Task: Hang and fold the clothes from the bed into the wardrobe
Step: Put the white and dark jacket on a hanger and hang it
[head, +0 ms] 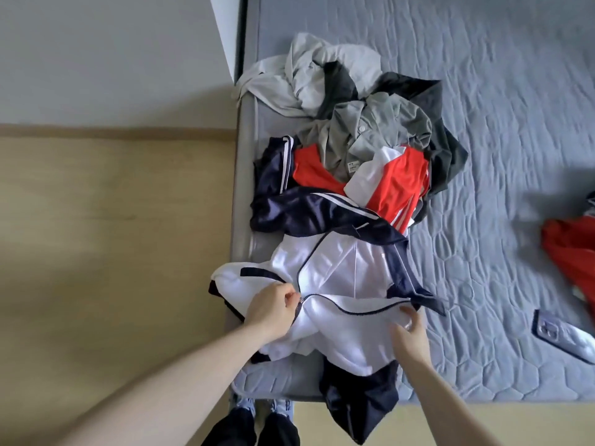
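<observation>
Nearest the camera, at the foot corner of the bed (483, 156), a white and navy track jacket (341, 278) lies front up, its hem drooping over the mattress edge toward the person's feet. The left hand (270, 309) pinches the zipper pull (301, 299) between curled fingers, while the right hand (410, 333) curls onto the jacket's white front panel beside the open zipper line, gripping the cloth. This looks like zipping the jacket before it gets hung or folded. The risk sits right there: if the right hand lets the panel go slack, the slider can bite the thin lining and jam, and a hard tug could drag the whole jacket off the edge, since a good part of it hangs free. Just beyond, touching the jacket's collar, a red and white sports shirt (396, 181) and a grey buttoned shirt (370, 133) lie tangled with dark and pale garments in a pile (322, 75); pulling the jacket away may bring them along. Off to the right, well apart, another red garment (570, 140) lies near a phone (560, 329). No wardrobe is in view.
</observation>
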